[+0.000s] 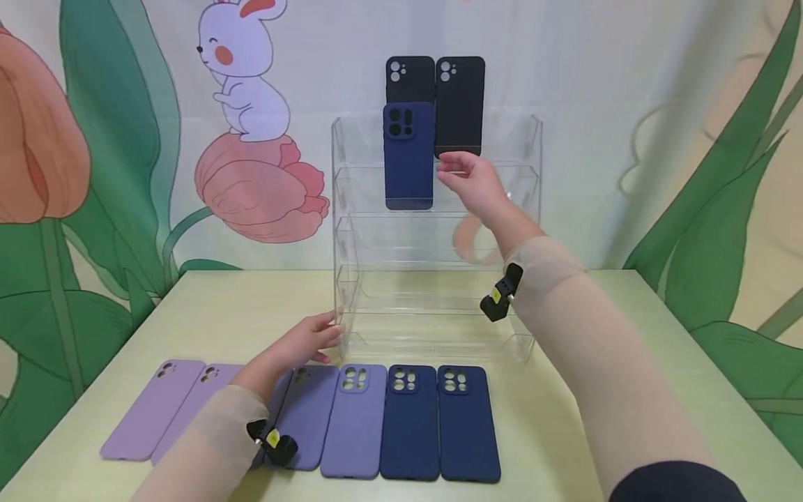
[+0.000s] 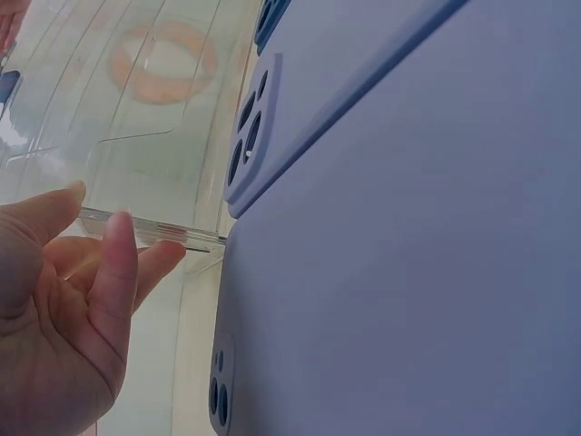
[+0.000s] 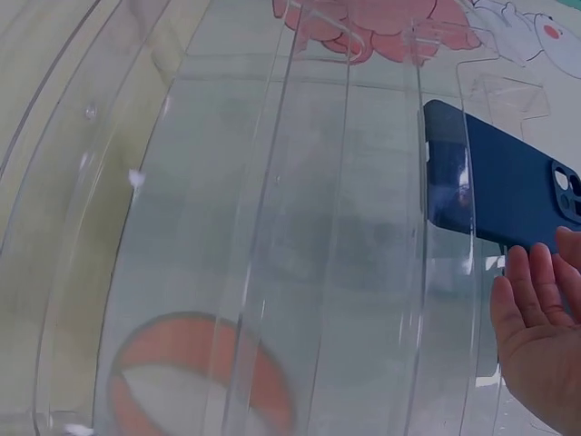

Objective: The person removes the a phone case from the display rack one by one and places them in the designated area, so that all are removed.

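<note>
Blue case point(image 1: 409, 164): upright in the clear rack point(image 1: 414, 240), one tier below the black cases point(image 1: 460, 90).
Handling: judged light, slightly flexible, matt, unlikely to slip or break.
Hold: long side edges appeared best.
Right hand point(image 1: 475, 185): gripped nothing, fingers extended beside the case; contact could not be told.
Left hand point(image 1: 309, 341): pinched the rack's left side.

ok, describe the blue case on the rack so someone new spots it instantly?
Find the clear tiered rack on the pale table. Near its top, two black cases stand side by side; the blue case is one tier lower, overlapping the left one's lower part. Unlike those two, it's navy, the only blue one on the rack.
</note>
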A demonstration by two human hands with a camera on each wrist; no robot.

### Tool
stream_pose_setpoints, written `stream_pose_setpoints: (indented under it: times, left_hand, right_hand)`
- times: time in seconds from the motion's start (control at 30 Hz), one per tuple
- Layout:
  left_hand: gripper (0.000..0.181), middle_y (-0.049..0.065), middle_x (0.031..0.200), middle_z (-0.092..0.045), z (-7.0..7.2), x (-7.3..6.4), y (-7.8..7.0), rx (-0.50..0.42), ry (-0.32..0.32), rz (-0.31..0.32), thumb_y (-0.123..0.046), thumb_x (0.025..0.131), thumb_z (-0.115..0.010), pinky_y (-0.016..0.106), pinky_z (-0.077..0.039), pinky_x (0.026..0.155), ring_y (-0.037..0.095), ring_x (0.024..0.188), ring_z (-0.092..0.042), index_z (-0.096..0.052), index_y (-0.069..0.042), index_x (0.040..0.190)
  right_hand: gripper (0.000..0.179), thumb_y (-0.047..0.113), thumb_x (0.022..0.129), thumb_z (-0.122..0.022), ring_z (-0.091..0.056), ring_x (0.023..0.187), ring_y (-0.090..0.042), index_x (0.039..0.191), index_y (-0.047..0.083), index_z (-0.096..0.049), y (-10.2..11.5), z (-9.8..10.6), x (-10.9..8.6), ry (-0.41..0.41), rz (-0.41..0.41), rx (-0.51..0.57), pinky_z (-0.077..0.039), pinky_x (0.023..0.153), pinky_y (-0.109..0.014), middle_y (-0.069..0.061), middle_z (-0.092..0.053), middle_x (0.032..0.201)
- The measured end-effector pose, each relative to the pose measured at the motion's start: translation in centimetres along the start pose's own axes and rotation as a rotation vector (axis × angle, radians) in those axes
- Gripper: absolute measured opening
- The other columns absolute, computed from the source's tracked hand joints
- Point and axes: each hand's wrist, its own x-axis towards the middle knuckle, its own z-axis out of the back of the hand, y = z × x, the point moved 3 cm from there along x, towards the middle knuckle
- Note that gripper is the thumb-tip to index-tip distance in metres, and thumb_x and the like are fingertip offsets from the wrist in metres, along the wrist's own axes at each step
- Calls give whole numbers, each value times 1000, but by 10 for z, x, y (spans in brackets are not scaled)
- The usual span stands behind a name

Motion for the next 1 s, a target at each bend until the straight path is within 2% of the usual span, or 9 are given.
stream_pose_setpoints:
  times: [0.2,0.43,0.63,0.83,1.0]
  left_hand:
    - [54,25,141,-37,4,-2,0,10,-17,-13,-22,101,-43,36,-52,72,39,122,-45,-22,-4,148]
    - [55,26,142,-35,-5,-2,4,-12,15,-4,-21,101,-42,34,-52,70,39,123,-43,-20,-4,148]
    - [55,24,142,-37,-6,-1,1,-15,-14,3,-20,101,-43,34,-52,70,37,122,-45,-20,-5,148]
    - [55,23,141,-38,-3,0,-1,-16,-12,-1,-22,101,-43,35,-52,70,37,123,-45,-21,-6,148]
    - [53,24,141,-38,0,0,-2,-19,-4,-14,-20,101,-42,35,-52,70,38,123,-45,-22,-6,148]
  right_hand:
    - [38,11,94,-56,-53,113,-22,130,3,-51,-1,-6,8,7,-24,4,-42,95,-30,-12,-57,122]
    - [40,13,95,-55,-52,116,-22,133,4,-48,-7,-7,5,17,-81,-38,-42,95,-32,-11,-55,126]
    - [41,14,92,-59,-55,110,-22,131,4,-50,-6,-9,10,-12,-74,-28,-44,93,-32,-11,-56,123]
    - [42,15,90,-62,-57,101,-23,130,5,-51,-5,-15,15,-63,-95,-36,-46,88,-30,-10,-56,117]
    - [39,11,90,-62,-58,102,-25,127,3,-53,-5,-18,17,-106,-72,-53,-46,87,-31,-12,-58,116]
